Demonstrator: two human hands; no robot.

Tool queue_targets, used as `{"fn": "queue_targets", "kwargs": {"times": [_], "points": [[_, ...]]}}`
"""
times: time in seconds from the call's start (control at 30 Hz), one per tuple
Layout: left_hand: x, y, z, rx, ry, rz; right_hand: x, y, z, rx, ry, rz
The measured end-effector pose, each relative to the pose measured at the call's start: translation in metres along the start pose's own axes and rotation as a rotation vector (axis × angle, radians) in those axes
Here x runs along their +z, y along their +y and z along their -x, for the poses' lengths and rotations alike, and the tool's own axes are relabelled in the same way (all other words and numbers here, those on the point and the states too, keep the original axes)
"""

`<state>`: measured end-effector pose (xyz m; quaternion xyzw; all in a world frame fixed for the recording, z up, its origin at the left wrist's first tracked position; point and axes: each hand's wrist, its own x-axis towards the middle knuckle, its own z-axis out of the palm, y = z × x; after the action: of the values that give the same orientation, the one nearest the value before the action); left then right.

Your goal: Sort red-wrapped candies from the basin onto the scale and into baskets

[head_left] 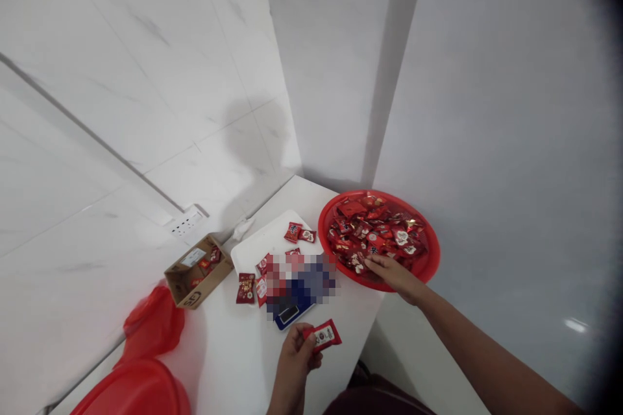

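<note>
My left hand (296,351) is closed around one end of a small red snack packet (325,335) with a pale label, above the white table. My right hand (395,275) reaches over the near rim of a round red basin (435,253). Its fingers stretch out and touch the shiny red wrapped packets (374,233) heaped inside; none is clearly gripped. Between the hands and the wall lies a white tray (253,245) with several red packets. A blue device (296,312) with a dark display, perhaps a scale, adjoins it, partly hidden by a pixelated patch.
A cardboard box (207,275) with some red packets stands left on the white table (233,350). A red plastic bag (156,321) and another red container (131,392) are nearer. Walls close in behind; a power socket (187,220) sits on the left one.
</note>
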<state>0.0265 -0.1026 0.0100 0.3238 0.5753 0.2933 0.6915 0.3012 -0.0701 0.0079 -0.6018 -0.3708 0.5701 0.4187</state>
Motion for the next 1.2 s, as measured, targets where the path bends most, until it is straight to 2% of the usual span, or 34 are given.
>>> {"fn": "queue_targets", "kwargs": {"times": [0.1,0.2,0.4,0.6,0.73,0.87,1.2], "points": [[-0.005,-0.002,0.002,-0.001,-0.016,0.0,0.013,-0.001,0.002,0.056,-0.102,-0.111],[-0.009,-0.005,0.003,-0.021,-0.009,-0.015,0.028,0.003,-0.001,0.057,-0.135,-0.074],[-0.013,-0.007,0.005,-0.026,-0.021,-0.015,0.065,0.018,-0.022,0.047,-0.068,0.112],[-0.018,-0.01,0.006,-0.031,-0.013,-0.014,0.095,0.016,-0.055,0.009,-0.005,0.038],[-0.023,-0.013,0.006,-0.021,-0.008,-0.004,0.103,0.015,-0.069,-0.039,0.045,0.162],[-0.026,-0.015,0.006,-0.035,0.01,0.002,0.104,0.015,-0.07,-0.041,0.048,0.18],[-0.027,-0.017,0.0,-0.038,0.018,-0.019,0.1,0.02,-0.063,0.028,0.038,-0.039]]}}
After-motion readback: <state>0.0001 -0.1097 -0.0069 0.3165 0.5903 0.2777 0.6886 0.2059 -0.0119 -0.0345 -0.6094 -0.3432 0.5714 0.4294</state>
